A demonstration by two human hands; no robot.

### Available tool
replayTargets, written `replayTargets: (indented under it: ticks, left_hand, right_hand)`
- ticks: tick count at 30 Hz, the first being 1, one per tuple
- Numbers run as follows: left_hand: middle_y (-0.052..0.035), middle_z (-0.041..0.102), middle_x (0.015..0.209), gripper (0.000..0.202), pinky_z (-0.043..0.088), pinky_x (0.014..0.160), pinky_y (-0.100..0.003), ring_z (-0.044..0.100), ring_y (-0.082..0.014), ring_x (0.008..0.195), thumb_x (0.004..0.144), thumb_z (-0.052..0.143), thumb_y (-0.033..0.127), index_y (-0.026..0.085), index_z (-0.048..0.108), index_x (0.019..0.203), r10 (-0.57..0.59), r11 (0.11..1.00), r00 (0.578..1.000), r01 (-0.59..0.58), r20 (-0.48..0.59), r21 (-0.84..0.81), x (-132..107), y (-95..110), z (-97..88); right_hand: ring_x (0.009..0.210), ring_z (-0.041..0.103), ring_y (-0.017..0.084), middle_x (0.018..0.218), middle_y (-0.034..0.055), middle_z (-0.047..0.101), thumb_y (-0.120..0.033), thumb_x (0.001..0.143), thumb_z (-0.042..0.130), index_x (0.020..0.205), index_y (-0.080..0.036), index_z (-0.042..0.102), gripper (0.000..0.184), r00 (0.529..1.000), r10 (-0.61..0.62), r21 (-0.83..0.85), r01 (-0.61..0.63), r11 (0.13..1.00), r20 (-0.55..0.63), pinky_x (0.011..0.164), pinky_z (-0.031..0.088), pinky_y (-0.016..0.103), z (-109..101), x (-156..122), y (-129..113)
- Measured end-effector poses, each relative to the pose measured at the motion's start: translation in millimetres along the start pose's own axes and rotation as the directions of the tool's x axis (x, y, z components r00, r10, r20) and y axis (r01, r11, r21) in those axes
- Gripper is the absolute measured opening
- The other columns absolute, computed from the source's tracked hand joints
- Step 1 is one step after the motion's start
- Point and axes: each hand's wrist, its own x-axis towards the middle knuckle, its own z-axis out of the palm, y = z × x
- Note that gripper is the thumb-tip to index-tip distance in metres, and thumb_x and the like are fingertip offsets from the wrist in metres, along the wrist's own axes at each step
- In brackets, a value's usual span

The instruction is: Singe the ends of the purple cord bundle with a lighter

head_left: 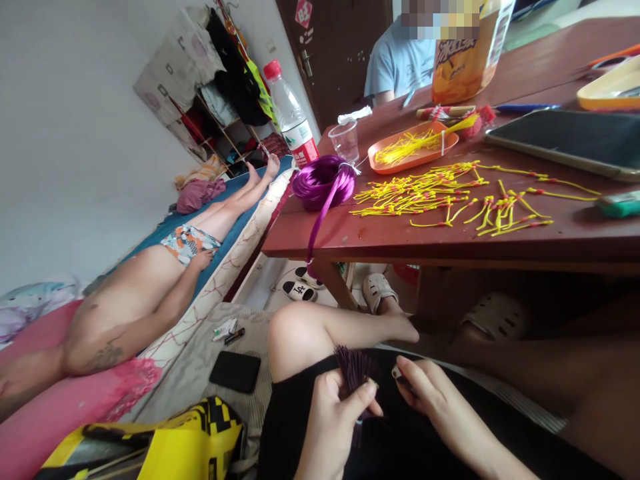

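Observation:
Between the thumb and fingers of my left hand (pixel 340 417) is a bundle of dark purple cords (pixel 354 368). Its cut ends fan upward, and a short part hangs below the grip. My right hand (pixel 425 387), just to the right and apart from the bundle, is closed on a small object with a silvery end (pixel 397 372) that looks like a lighter; most of it is hidden by the fingers. Both hands are above my lap in black cloth (pixel 295 427). On the table, a coil of shiny purple cord (pixel 323 183) trails one strand over the edge.
The red-brown table (pixel 350 248) holds knotted yellow cords (pixel 420 190), an orange tray (pixel 390 167), a phone (pixel 570 143), a plastic cup (pixel 345 141) and bottles. A person (pixel 135 287) lies on the bed at left; another sits across the table. A black phone (pixel 235 371) lies beside me.

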Motion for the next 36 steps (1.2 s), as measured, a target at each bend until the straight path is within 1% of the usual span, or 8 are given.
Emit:
replayTargets:
  ticks: [7,11,14,19,23,28,32,36]
  left_hand:
    - [-0.0004,0.056,0.046,0.019,0.032,0.049,-0.022,0.044,-0.0109,0.047,0.070,0.059,0.024,0.012,0.059,0.056,-0.001,1.000,1.000,0.001,0.024,0.008,-0.7,1.1,1.0]
    - [0.0003,0.056,0.046,0.015,0.031,0.048,-0.021,0.044,-0.0105,0.046,0.069,0.059,0.024,0.011,0.061,0.061,-0.023,1.000,0.999,0.023,0.023,-0.006,-0.4,2.1,1.2]
    - [0.0005,0.056,0.045,0.015,0.032,0.048,-0.021,0.044,-0.0106,0.047,0.070,0.059,0.024,0.011,0.062,0.063,-0.007,1.000,1.000,0.007,0.028,-0.002,0.5,1.4,0.6]
    - [0.0002,0.057,0.047,0.016,0.033,0.049,-0.020,0.045,-0.0104,0.047,0.069,0.059,0.023,0.012,0.059,0.059,-0.003,1.000,1.000,0.002,0.022,0.013,-0.6,-0.9,0.9]
    - [0.0006,0.056,0.047,0.015,0.033,0.047,-0.020,0.044,-0.0100,0.046,0.069,0.059,0.024,0.012,0.059,0.059,-0.008,0.998,1.000,0.007,0.021,0.062,-2.2,0.7,2.4]
    - [0.0012,0.054,0.046,0.017,0.033,0.046,-0.019,0.042,-0.0090,0.044,0.069,0.058,0.022,0.012,0.059,0.056,0.012,0.996,0.999,-0.015,0.040,0.090,-1.1,2.2,2.1]
    - [0.0011,0.055,0.046,0.014,0.033,0.046,-0.019,0.043,-0.0094,0.044,0.070,0.058,0.020,0.012,0.060,0.059,0.030,0.992,0.998,-0.035,0.048,0.119,-0.4,1.8,1.2]
    - [0.0006,0.055,0.046,0.017,0.034,0.047,-0.020,0.044,-0.0102,0.044,0.070,0.057,0.020,0.012,0.060,0.055,0.044,0.986,0.997,-0.052,0.057,0.157,-0.5,-0.2,1.0]
  right_hand:
    - [0.045,0.023,0.010,0.046,-0.0060,0.026,-0.049,0.083,0.024,0.047,-0.021,0.028,0.045,0.996,-0.063,-0.027,0.065,0.998,0.058,0.045,0.020,0.024,1.7,3.8,1.5]
    - [0.044,0.023,0.010,0.045,-0.0063,0.025,-0.049,0.082,0.026,0.046,-0.021,0.026,0.045,0.997,-0.063,-0.031,0.064,0.997,0.045,0.045,0.021,0.024,1.7,1.9,-0.3]
    - [0.044,0.022,0.010,0.044,-0.0064,0.024,-0.050,0.080,0.029,0.045,-0.021,0.026,0.045,0.998,-0.045,-0.028,0.046,0.999,0.049,0.044,0.021,0.023,1.7,0.9,-2.0]
    - [0.045,0.027,0.011,0.044,-0.0057,0.027,-0.053,0.079,0.028,0.046,-0.022,0.029,0.045,0.999,-0.050,-0.033,0.050,0.998,0.003,0.044,0.025,0.023,0.5,1.5,-1.0]
    - [0.044,0.026,0.011,0.045,-0.0057,0.027,-0.051,0.081,0.024,0.046,-0.021,0.027,0.045,0.998,-0.063,-0.051,0.064,0.997,0.019,0.045,0.025,0.023,-0.3,2.4,-1.0]
    - [0.044,0.026,0.010,0.044,-0.0059,0.026,-0.049,0.082,0.025,0.045,-0.021,0.028,0.046,0.997,-0.074,-0.060,0.075,0.995,0.022,0.045,0.024,0.024,0.9,3.7,0.2]
    - [0.045,0.028,0.011,0.045,-0.0055,0.028,-0.050,0.081,0.028,0.046,-0.021,0.030,0.045,0.998,-0.058,-0.031,0.057,0.998,-0.016,0.044,0.026,0.023,1.8,4.1,4.3]
    - [0.047,0.033,0.012,0.047,-0.0041,0.032,-0.053,0.078,0.032,0.047,-0.020,0.033,0.045,0.998,-0.018,-0.004,0.018,1.000,-0.052,0.047,0.031,0.023,-0.3,2.1,3.1]
